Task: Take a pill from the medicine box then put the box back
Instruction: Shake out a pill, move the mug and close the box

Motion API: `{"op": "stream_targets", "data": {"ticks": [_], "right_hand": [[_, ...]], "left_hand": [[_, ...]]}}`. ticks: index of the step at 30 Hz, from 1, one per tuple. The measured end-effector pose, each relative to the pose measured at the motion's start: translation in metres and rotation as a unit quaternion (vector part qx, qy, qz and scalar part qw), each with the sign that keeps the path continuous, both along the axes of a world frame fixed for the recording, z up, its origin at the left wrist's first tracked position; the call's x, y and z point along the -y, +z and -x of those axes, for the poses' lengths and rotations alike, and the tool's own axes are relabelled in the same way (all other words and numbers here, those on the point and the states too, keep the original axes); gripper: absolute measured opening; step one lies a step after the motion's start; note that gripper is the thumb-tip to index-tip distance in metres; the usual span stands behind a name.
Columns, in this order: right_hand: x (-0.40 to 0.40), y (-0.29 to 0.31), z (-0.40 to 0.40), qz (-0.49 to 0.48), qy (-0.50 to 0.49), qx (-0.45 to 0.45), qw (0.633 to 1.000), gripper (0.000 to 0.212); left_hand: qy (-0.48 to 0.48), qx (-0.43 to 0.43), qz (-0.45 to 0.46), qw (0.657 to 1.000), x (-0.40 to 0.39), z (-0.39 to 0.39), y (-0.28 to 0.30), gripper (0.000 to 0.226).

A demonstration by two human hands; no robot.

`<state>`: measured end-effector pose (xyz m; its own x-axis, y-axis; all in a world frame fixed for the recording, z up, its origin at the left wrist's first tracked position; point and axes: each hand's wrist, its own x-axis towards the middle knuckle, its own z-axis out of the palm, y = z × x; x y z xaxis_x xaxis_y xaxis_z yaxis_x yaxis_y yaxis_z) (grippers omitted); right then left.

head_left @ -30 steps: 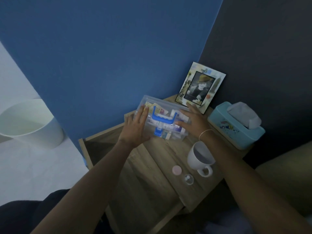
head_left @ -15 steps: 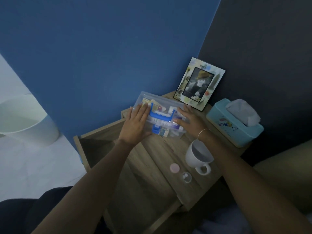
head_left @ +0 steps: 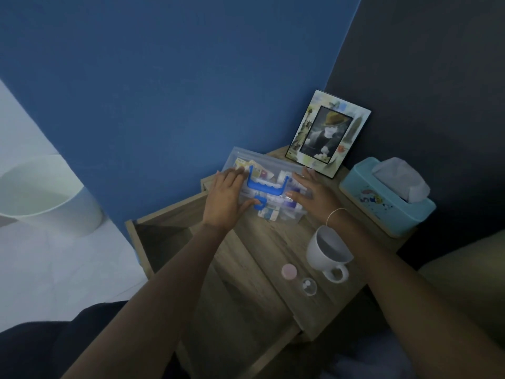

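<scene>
The medicine box (head_left: 269,191), clear plastic with a blue handle (head_left: 264,186) folded flat on its lid, sits at the back of the wooden nightstand (head_left: 262,255), just in front of the picture frame (head_left: 326,134); my left hand (head_left: 225,199) lies flat on its left end, fingers spread, thumb by the blue latch (head_left: 259,205); my right hand (head_left: 314,191) rests open against its right end, gripping nothing. I judge the box is being settled into place (pills lie in a small clear cup (head_left: 308,286) near the front edge, beside a pink cap (head_left: 289,271)); I should press evenly with both palms so it slides straight. The frame leans close behind; the white mug (head_left: 328,250) stands under my right wrist, so I should lift clear; the tissue box (head_left: 388,195) crowds the right.
</scene>
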<state>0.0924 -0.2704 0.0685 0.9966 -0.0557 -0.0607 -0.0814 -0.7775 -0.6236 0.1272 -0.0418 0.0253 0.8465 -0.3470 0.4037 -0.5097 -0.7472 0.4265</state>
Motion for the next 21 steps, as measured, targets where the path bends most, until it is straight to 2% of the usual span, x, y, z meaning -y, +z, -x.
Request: {"op": "stream_targets", "data": {"ticks": [3,9,18,21], "right_hand": [[-0.001,0.001,0.0,-0.007,-0.003,-0.003,1.0,0.061],[0.0,0.001,0.0,-0.013,-0.004,0.003,1.0,0.06],[0.002,-0.006,-0.001,-0.037,-0.006,0.008,0.999,0.06],[0.002,-0.007,-0.001,-0.038,-0.006,0.012,0.999,0.059]], "left_hand": [[-0.005,0.021,-0.019,1.0,0.0,0.003,-0.004,0.071],[0.011,0.012,-0.108,0.994,0.004,0.003,-0.006,0.093],[0.047,0.031,-0.154,0.986,0.01,0.002,-0.008,0.088],[0.042,0.019,-0.142,0.989,0.01,0.002,-0.007,0.087]]}}
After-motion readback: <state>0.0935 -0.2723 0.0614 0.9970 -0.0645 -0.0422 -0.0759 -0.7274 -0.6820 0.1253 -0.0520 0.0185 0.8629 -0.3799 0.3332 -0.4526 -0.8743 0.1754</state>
